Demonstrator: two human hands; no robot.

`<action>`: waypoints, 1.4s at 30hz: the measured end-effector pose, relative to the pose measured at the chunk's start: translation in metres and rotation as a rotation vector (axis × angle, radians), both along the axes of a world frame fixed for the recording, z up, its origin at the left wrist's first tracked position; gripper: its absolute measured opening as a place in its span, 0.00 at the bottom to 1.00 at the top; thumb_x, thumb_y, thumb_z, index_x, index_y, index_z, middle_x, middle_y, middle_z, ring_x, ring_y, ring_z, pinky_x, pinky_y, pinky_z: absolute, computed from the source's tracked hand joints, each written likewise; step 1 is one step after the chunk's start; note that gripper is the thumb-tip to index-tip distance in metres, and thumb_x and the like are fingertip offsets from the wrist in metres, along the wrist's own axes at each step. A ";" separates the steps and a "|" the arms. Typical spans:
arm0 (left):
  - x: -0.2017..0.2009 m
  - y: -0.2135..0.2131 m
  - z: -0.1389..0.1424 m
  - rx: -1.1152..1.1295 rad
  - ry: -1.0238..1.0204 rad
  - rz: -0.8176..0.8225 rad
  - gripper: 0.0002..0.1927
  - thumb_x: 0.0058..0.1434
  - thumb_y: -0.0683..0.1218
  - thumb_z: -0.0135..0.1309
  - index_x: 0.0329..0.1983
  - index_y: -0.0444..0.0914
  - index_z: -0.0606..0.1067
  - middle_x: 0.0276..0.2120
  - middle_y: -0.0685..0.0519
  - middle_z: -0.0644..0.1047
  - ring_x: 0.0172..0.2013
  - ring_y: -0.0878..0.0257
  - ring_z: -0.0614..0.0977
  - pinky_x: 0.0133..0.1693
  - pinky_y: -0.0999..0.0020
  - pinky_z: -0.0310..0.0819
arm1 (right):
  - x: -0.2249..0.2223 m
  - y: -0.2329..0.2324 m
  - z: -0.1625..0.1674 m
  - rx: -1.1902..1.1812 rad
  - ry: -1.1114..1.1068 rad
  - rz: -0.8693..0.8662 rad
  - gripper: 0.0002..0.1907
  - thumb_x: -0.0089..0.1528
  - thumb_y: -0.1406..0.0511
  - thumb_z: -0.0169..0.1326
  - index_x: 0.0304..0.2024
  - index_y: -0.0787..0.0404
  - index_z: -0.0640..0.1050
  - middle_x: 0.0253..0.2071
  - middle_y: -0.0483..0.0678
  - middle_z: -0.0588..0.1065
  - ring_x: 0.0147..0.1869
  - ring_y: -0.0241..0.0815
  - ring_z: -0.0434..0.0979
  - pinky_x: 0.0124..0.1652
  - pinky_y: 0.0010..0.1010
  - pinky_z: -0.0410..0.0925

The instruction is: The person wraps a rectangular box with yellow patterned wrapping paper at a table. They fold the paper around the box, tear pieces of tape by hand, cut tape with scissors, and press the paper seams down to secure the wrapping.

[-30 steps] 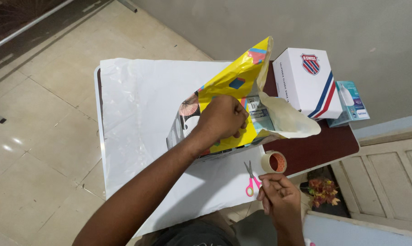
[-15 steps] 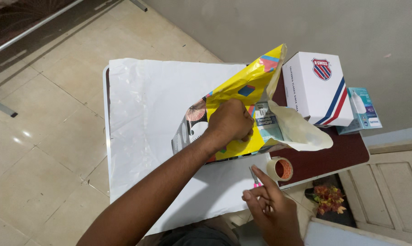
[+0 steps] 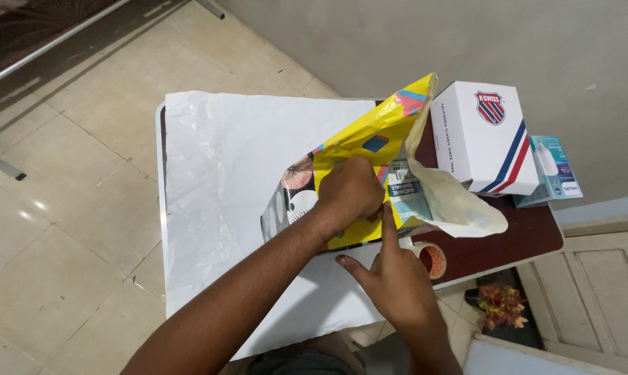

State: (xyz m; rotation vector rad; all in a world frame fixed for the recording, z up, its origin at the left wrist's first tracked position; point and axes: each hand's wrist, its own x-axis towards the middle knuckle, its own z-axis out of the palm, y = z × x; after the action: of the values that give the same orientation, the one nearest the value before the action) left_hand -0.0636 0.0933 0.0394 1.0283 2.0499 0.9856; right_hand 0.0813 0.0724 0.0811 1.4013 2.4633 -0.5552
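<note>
Two hands [image 3: 349, 191] [image 3: 390, 278], one yellow wrapping sheet [image 3: 369, 142]

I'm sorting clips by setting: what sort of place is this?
Probably a room in a home: a tiled floor, a small table against a plain wall, and a white panelled cupboard door. Both hands work at yellow gift wrap.

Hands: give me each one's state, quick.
Left hand: closed, pressing the yellow wrapping paper onto the box.
Right hand: open, forefinger up against the paper's edge, holding nothing.
</note>
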 end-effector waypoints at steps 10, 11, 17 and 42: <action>0.000 -0.002 0.008 -0.097 -0.015 -0.025 0.17 0.40 0.41 0.70 0.33 0.31 0.81 0.35 0.37 0.82 0.41 0.45 0.86 0.43 0.53 0.79 | -0.007 0.023 -0.011 0.051 0.057 0.077 0.73 0.45 0.49 0.72 0.76 0.63 0.39 0.47 0.61 0.78 0.46 0.59 0.83 0.42 0.45 0.74; 0.000 -0.002 0.008 -0.100 -0.014 -0.022 0.17 0.39 0.41 0.70 0.33 0.31 0.81 0.35 0.37 0.82 0.42 0.45 0.86 0.44 0.53 0.79 | -0.006 0.023 -0.012 0.061 0.079 0.086 0.73 0.45 0.50 0.72 0.77 0.62 0.39 0.48 0.61 0.78 0.46 0.60 0.82 0.42 0.46 0.74; -0.002 -0.003 0.007 -0.087 -0.020 -0.029 0.19 0.38 0.41 0.70 0.34 0.30 0.81 0.35 0.38 0.83 0.41 0.45 0.86 0.43 0.53 0.79 | -0.010 0.024 -0.016 0.064 -0.064 0.063 0.73 0.46 0.48 0.71 0.76 0.64 0.36 0.47 0.61 0.79 0.47 0.59 0.83 0.43 0.46 0.75; 0.009 -0.012 -0.007 0.212 0.190 -0.089 0.16 0.58 0.51 0.61 0.37 0.32 0.78 0.33 0.39 0.81 0.38 0.43 0.84 0.43 0.50 0.78 | -0.012 0.025 -0.020 0.112 0.057 0.070 0.67 0.45 0.51 0.74 0.74 0.65 0.48 0.44 0.62 0.80 0.47 0.59 0.83 0.45 0.47 0.75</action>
State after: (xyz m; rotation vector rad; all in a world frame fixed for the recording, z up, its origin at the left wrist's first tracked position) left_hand -0.0546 0.0815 0.0319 1.3578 2.0606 1.1133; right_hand 0.0695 0.0972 0.0614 1.3508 2.6146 -0.4554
